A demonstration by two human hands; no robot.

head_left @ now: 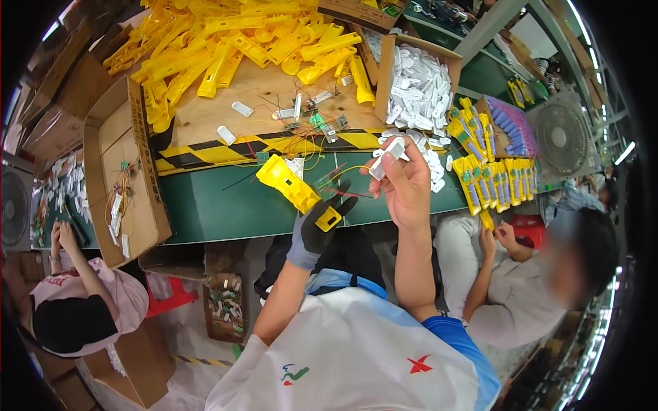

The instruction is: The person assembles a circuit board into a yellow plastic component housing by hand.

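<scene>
My left hand (317,231), in a grey and black glove, is closed around a long yellow plastic housing (286,185) with a rectangular opening at its near end. Pinched in the bare fingers of my right hand (410,190) is a small white plastic case (388,159), held up to the right of the housing. Thin red and yellow wires (351,169) run between the white case and the area beside the housing; where they end is hard to make out. Just beyond the housing lie green circuit boards (317,122) with tangled wires and several loose white cases (226,134).
A big heap of yellow housings (233,34) covers the back of the bench. White pieces fill a cardboard box (385,75) at the right, near rows of filled yellow housings (497,183). Another cardboard box (152,195) stands left. People sit on both sides, one (521,288) close at right.
</scene>
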